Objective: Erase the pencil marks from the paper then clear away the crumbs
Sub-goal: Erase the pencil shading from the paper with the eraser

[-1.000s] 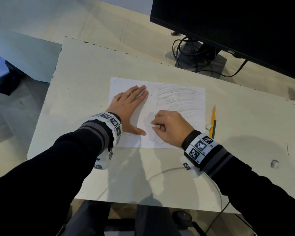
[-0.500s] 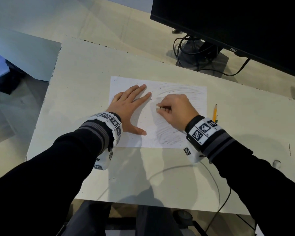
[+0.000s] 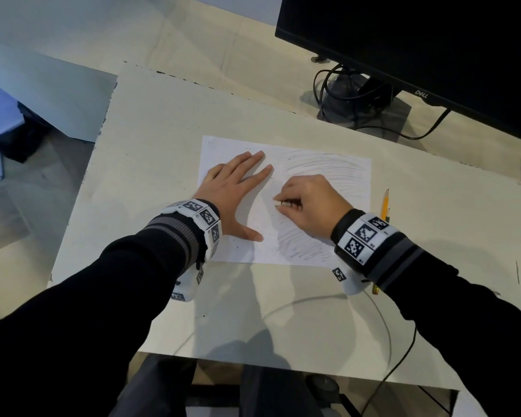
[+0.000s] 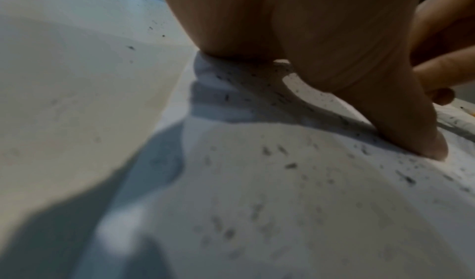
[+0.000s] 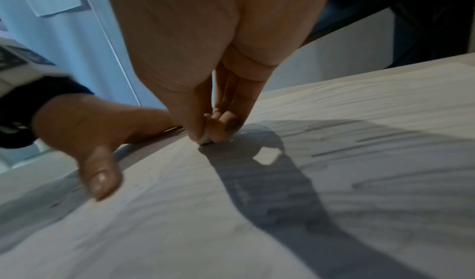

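A white paper (image 3: 295,254) lies on the pale board, its right half covered in grey pencil marks (image 3: 337,170). My left hand (image 3: 238,191) lies flat on the paper's left half, fingers straight, pressing it down. My right hand (image 3: 307,206) pinches a small white eraser (image 3: 276,203) between thumb and fingertips, its tip touching the paper near the middle. In the right wrist view the eraser (image 5: 204,140) shows under the pinching fingers, with pencil strokes (image 5: 385,141) beyond. In the left wrist view dark eraser crumbs (image 4: 290,165) dot the paper around my left thumb.
A yellow pencil (image 3: 385,203) lies just right of the paper. A black monitor (image 3: 418,49) with its stand and cables (image 3: 358,109) stands at the back right. A thin cable (image 3: 385,335) trails over the board's front edge.
My right hand with the eraser moved up the paper from the lower middle, then came back down slightly. The left hand stayed flat in place.
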{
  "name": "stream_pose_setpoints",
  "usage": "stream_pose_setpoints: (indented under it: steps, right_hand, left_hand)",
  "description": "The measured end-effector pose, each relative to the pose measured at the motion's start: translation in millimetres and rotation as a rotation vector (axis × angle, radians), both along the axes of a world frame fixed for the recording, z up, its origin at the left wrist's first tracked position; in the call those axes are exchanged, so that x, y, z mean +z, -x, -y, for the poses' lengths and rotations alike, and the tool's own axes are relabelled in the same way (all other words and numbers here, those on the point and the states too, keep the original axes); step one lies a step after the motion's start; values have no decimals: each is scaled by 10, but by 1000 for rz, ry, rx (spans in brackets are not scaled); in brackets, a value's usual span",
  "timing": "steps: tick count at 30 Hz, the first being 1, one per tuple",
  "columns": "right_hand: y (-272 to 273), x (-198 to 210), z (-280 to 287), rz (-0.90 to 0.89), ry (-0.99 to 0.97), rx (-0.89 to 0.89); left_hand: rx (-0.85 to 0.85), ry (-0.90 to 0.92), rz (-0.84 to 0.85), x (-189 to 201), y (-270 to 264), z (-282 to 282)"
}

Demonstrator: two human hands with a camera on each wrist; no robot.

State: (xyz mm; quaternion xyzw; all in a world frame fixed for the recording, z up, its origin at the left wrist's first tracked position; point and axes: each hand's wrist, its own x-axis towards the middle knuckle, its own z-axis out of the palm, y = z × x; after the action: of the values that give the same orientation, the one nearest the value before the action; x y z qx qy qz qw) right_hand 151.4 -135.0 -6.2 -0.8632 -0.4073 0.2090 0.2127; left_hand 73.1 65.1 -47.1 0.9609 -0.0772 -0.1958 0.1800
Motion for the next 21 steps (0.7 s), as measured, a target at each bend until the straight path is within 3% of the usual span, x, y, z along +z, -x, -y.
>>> stream_pose_setpoints:
  steps: [4, 8, 13, 17, 21]
  right_hand:
    - [-189, -34, 4, 62, -25, -178]
    - [-31, -11, 7, 4, -26, -65]
    - [-206, -61, 29, 70, -33, -253]
    - [-42, -36, 8, 19, -49, -103]
    - [-240, -84, 26, 95, -50, -288]
  left_hand:
    - [1, 7, -10, 3, -5, -6]
    - [2, 8, -5, 8, -1, -5]
    - [-2, 8, -9, 9, -4, -7]
    - [-4, 3, -7, 5, -2, -6]
    - [-2, 17, -15, 6, -8, -12]
